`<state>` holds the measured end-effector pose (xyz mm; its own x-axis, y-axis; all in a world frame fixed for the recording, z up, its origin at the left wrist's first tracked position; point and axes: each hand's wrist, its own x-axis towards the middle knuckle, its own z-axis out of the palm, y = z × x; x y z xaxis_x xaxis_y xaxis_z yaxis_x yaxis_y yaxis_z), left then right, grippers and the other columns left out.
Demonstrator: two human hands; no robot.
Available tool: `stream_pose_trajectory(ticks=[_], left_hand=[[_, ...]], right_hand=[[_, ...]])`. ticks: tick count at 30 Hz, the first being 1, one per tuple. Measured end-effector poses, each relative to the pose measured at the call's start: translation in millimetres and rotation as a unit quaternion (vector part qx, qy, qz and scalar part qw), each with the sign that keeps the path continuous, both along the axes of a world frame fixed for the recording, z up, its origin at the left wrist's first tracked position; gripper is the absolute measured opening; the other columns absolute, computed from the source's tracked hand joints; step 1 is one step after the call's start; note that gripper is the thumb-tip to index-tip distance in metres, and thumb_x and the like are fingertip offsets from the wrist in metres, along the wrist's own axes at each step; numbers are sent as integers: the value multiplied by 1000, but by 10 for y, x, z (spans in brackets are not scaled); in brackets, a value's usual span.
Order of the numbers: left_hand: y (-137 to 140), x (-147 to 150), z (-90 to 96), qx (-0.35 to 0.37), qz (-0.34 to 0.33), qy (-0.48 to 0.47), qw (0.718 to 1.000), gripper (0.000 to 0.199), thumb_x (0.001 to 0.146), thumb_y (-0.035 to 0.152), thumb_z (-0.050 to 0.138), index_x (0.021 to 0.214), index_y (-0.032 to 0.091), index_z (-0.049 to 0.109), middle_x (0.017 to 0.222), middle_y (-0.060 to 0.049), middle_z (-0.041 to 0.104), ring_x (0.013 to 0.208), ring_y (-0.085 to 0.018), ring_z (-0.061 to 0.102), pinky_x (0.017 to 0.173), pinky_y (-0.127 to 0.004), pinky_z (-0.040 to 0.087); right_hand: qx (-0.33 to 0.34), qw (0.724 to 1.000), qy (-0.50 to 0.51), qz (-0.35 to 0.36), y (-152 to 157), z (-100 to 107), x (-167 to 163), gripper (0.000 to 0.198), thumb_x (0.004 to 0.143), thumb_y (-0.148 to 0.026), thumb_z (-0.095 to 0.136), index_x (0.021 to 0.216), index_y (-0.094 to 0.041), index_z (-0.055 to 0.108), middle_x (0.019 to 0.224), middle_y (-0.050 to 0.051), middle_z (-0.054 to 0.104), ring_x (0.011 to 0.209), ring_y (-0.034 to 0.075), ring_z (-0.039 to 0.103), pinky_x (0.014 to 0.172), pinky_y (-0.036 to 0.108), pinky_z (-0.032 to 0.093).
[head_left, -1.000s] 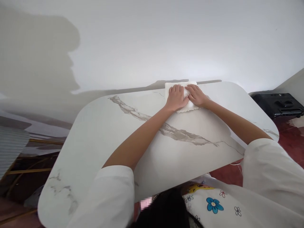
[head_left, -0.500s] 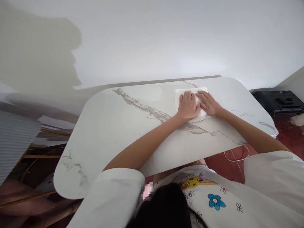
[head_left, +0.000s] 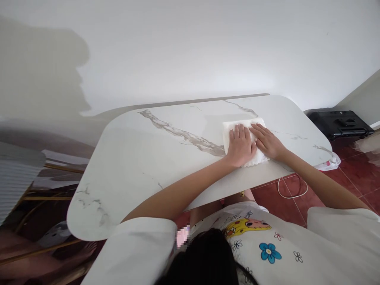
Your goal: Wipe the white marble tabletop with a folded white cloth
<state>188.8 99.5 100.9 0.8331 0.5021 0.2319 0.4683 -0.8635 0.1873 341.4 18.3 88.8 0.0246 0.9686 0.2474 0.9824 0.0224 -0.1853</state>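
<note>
A white cloth (head_left: 257, 158) with a wavy edge lies spread on the white marble-patterned table (head_left: 124, 166), right of its middle. My left hand (head_left: 240, 145) rests flat on the cloth's left and middle part, fingers stretched forward. Beside it my right hand (head_left: 268, 141) presses on the right part, its fingers extended and slanting in towards the left hand. Both palms face down, and neither hand's fingers are wrapped round the cloth. The cloth's middle is hidden beneath the hands.
A white wall (head_left: 178, 51) stands behind the table. A black case (head_left: 340, 123) is on the red tiled floor (head_left: 352, 180) at right, near a plastic bag (head_left: 331, 162). A white cable (head_left: 292, 196) loops below. Gold-framed furniture (head_left: 47, 198) and a person's bare foot (head_left: 89, 249) are at left.
Both hands and the cloth have slid together towards the table's near edge and a little to the right across the top. The camera view has shifted slightly too.
</note>
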Motion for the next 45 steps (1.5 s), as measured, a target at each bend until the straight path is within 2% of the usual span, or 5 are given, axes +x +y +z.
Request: stream_pose_trajectory(ticks=[8,12,20,27,45], left_hand=[[-392,-71,-4,17,-35,-18,999,59,93,32,37,138,-6,34,146,-28,35,138,-39,30,111,-51,28],[-559,-112,29,28,-46,-7,999,61,93,33,38,137,-8,35,142,-30,39,135,-39,34,108,-51,30],[-674,-73,121,36,-79,-5,996,59,89,39,44,127,-5,46,124,-27,52,118,-38,46,96,-49,40],[-519,48,89,15,-100,-21,995,55,85,42,47,121,0,52,116,-22,54,110,-36,49,100,-49,36],[346,715,31,12,-106,-21,994,43,84,42,53,113,10,51,114,-17,54,108,-32,48,96,-42,37]], right_hand=[[31,999,-41,0,-456,71,-109,50,97,-32,27,143,-15,38,150,11,39,139,24,36,115,48,33],[29,999,-32,7,-643,85,-105,49,97,-31,29,143,-16,38,149,11,40,139,24,36,114,48,34],[4,1000,14,1,-837,151,-55,49,93,-26,36,142,-25,38,148,7,42,137,25,38,110,51,39],[49,996,54,-52,-670,93,-74,48,85,-15,35,130,-24,50,138,9,51,129,28,45,104,57,41],[76,993,40,-86,167,2,553,47,79,-15,36,120,-15,57,132,12,56,122,27,48,106,50,37]])
